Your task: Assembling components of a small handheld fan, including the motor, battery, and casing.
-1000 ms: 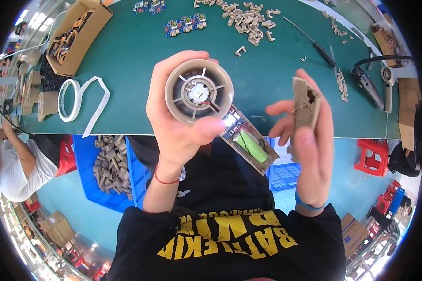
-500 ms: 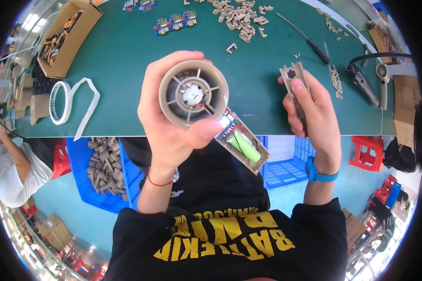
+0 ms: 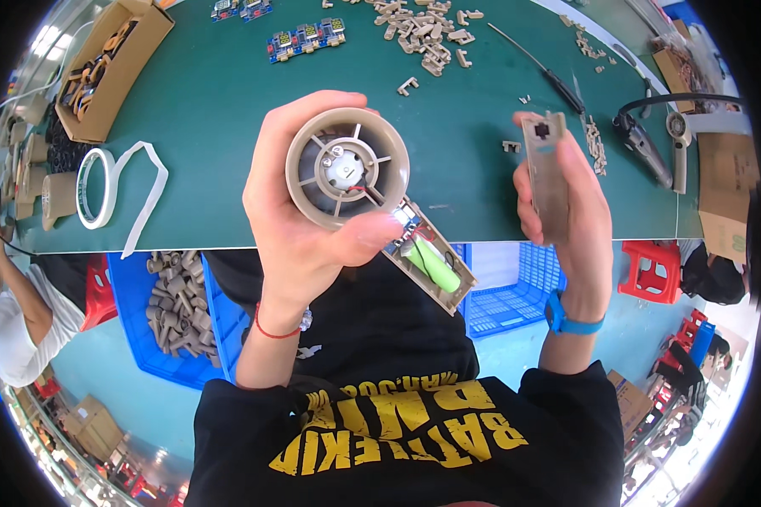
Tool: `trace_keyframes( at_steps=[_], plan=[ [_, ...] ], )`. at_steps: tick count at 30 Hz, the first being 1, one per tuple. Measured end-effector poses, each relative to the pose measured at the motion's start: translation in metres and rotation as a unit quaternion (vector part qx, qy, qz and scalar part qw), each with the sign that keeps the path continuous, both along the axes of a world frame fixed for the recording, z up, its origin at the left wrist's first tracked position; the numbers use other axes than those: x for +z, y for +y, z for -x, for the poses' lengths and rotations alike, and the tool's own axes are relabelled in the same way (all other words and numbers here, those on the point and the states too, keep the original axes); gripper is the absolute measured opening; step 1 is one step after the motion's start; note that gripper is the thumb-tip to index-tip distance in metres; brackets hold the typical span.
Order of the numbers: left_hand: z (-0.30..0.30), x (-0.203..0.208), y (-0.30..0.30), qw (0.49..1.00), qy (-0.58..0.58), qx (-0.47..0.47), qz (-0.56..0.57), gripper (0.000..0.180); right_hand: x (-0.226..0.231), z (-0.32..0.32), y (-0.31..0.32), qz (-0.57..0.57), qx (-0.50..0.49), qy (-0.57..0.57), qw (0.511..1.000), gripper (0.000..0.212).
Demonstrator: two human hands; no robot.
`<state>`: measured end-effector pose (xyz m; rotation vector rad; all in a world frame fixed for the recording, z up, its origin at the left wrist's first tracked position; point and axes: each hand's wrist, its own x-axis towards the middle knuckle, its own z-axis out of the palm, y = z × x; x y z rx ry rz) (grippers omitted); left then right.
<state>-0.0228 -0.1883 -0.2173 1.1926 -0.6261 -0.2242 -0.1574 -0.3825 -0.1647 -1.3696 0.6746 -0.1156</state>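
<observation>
My left hand (image 3: 289, 203) is wrapped round the cylindrical head of a beige handheld fan (image 3: 347, 171), its thumb over the base of the handle. A motor with wires sits behind the spoked ring. The handle lies open toward the lower right, baring a green battery cell (image 3: 431, 264) and a small blue circuit board (image 3: 407, 216) partly under the thumb. Apart from it, to the right, my right hand (image 3: 579, 198) grips a beige handle cover (image 3: 547, 182) upright, a dark square part near its top. A small beige clip (image 3: 511, 146) lies on the table beside that hand.
On the green table (image 3: 220, 110) are blue display boards (image 3: 307, 40), a heap of beige clips (image 3: 427, 34), a screwdriver (image 3: 560, 87), a corded tool (image 3: 643, 150), a tape roll (image 3: 97, 188) and a carton (image 3: 114, 72). Blue crates (image 3: 135, 329) stand below the front edge.
My right hand has turned the handle cover more upright and facing me. The small clip beside it now shows. My left hand keeps its hold on the fan; the whole view has shifted slightly.
</observation>
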Motion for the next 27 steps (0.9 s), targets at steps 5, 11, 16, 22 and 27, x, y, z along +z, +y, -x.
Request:
trace_keyframes(
  at_steps=[5, 11, 16, 22, 27],
  plan=[
    [0.001, 0.002, -0.002, 1.0, 0.027, 0.002, 0.014, 0.084, 0.017, 0.008, 0.037, 0.25, 0.114, -0.078, 0.958, 0.041],
    [0.005, 0.005, -0.005, 0.998, 0.053, 0.038, 0.013, 0.099, 0.02, 0.0, 0.073, 0.542, 0.138, -0.061, 0.827, 0.048],
    [0.006, 0.005, -0.006, 0.998, 0.032, 0.061, -0.005, 0.104, 0.01, -0.007, 0.086, 0.565, 0.095, -0.077, 0.816, 0.048],
    [0.008, 0.004, -0.006, 0.996, 0.015, 0.084, -0.014, 0.107, 0.008, -0.007, 0.084, 0.569, 0.083, -0.095, 0.812, 0.046],
    [0.006, 0.001, -0.004, 0.994, -0.031, 0.087, -0.057, 0.109, 0.015, -0.008, 0.082, 0.565, 0.103, -0.083, 0.814, 0.045]
  ],
)
